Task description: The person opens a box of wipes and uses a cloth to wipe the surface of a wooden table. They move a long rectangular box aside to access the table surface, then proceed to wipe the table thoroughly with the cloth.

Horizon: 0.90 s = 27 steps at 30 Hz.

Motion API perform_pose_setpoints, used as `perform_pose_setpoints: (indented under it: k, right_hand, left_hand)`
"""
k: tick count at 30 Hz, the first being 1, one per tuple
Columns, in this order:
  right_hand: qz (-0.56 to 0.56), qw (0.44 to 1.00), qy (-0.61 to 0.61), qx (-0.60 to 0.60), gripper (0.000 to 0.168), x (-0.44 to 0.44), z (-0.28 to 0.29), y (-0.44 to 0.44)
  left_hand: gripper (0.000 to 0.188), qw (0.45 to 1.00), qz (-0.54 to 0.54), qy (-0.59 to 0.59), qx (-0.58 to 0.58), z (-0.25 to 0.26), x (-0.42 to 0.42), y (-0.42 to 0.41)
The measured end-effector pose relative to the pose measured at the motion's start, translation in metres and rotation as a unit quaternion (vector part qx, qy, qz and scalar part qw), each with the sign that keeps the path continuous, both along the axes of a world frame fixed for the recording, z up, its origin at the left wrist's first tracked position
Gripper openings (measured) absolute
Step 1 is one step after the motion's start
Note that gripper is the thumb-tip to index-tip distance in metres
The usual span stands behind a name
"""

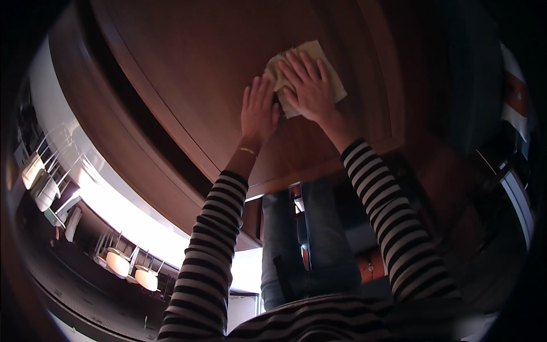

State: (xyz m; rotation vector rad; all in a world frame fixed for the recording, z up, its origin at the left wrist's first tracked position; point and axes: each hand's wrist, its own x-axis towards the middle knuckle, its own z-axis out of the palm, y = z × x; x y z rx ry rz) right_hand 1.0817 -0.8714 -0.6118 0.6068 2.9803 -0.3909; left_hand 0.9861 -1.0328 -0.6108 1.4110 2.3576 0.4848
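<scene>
A yellowish cloth (317, 50) with a frayed edge lies flat against a dark brown wooden panel (205, 55). My right hand (308, 87) presses it down with the palm, fingers spread over its surface. Just left of it, my left hand (258, 104) rests flat, its fingers nearly straight and close together, with no object in its grip. Its fingertips reach the cloth's left edge; whether they touch the cloth or only the wood is hard to tell. Both striped sleeves stretch up from the bottom of the picture.
The panel's lower edge (295, 174) crosses above my jeans-clad legs (329, 239). Along the left runs a curved wooden frame (124, 166) beside a dark gap. Beyond it, several chairs (117, 263) stand by a bright white surface (124, 213). The right side is dark and blurred.
</scene>
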Motion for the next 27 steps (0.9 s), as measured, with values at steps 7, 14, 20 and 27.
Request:
perform_pose_setpoints:
  k: [7, 14, 20, 27]
  right_hand:
    - [-0.145, 0.989, 0.031, 0.013, 0.064, 0.036, -0.005, 0.053]
    - [-0.207, 0.978, -0.005, -0.021, 0.066, 0.095, 0.001, -0.026]
    - [-0.049, 0.998, -0.001, -0.026, 0.071, 0.052, 0.006, -0.013]
    - [-0.107, 0.992, 0.06, -0.022, 0.07, 0.058, 0.012, 0.07]
  left_hand:
    - [0.059, 0.998, -0.048, -0.001, 0.049, 0.002, 0.002, 0.07]
    - [0.055, 0.998, -0.042, -0.001, 0.05, 0.004, 0.01, 0.069]
    - [0.057, 0.998, -0.039, -0.002, 0.052, 0.001, 0.011, 0.067]
    - [0.057, 0.997, -0.036, -0.016, 0.059, 0.008, 0.018, 0.056]
